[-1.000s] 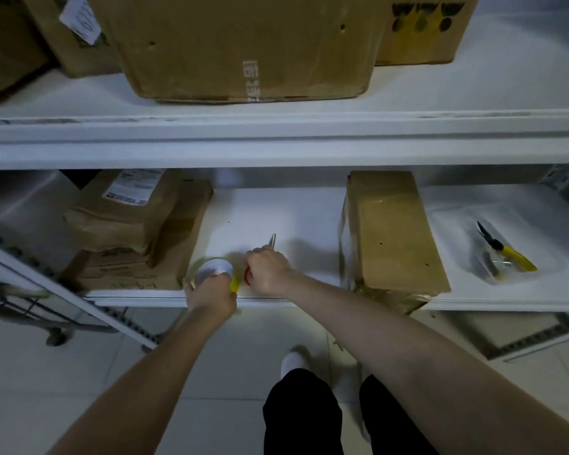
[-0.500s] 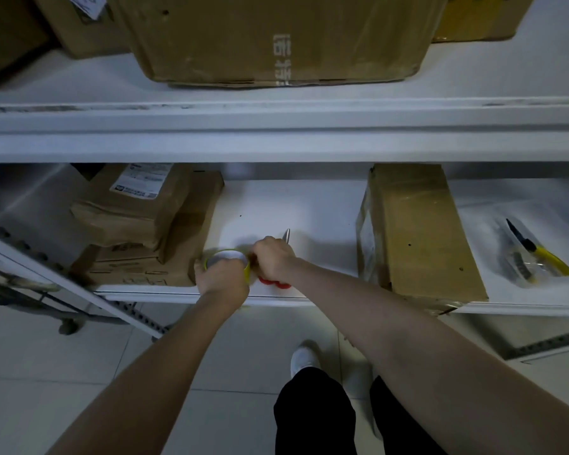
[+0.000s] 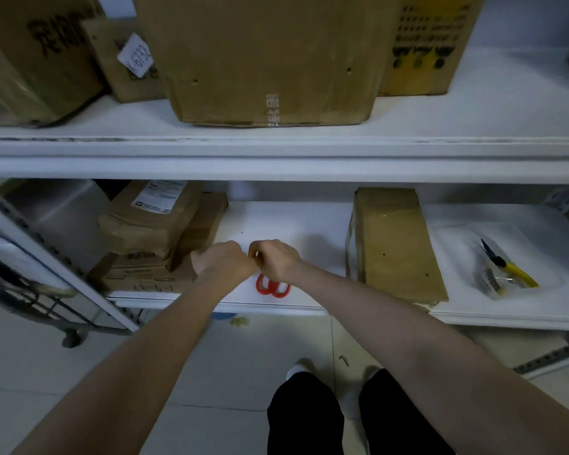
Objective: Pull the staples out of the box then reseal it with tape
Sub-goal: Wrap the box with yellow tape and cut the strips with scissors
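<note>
While the left hand [image 3: 224, 262] and right hand [image 3: 276, 262] meet knuckle to knuckle, the fingers of all 2 are curled, perhaps around something hidden. The box [image 3: 398, 244] lies off right on the shelf [image 3: 309, 224], its long axis front-to-back, nearer the right hand. Red scissors [image 3: 273, 287] lie beneath.

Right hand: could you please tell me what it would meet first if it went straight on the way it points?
Probably the left hand, close against the right hand; beyond it lie the stacked brown paper parcels, though depth is unclear.
</note>
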Action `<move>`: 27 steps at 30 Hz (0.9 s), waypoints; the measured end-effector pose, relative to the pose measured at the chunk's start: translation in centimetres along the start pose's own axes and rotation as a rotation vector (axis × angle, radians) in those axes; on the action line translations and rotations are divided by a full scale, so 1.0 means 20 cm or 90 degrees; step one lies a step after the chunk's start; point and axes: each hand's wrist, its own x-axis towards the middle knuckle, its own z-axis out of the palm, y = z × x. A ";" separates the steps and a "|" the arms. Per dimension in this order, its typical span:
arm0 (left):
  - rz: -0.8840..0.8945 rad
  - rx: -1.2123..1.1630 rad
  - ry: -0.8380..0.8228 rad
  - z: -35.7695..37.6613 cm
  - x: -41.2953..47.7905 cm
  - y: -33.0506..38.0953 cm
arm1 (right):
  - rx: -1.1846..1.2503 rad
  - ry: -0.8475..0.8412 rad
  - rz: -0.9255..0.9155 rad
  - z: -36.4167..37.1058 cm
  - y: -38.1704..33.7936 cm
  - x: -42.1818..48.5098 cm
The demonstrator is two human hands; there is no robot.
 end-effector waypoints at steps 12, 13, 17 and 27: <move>0.078 -0.233 0.005 -0.10 -0.34 0.12 | 0.075 -0.032 0.155 -0.41 -0.02 -0.63; 0.094 -0.241 -0.012 -0.11 -0.38 0.15 | 0.094 -0.038 0.172 -0.44 -0.01 -0.70; 0.150 -0.248 -0.110 -0.12 -0.47 0.27 | 0.141 -0.025 0.181 -0.56 0.09 -0.87; 0.317 -0.377 -0.228 -0.16 -0.65 0.46 | 0.230 0.043 0.083 -0.74 0.22 -1.15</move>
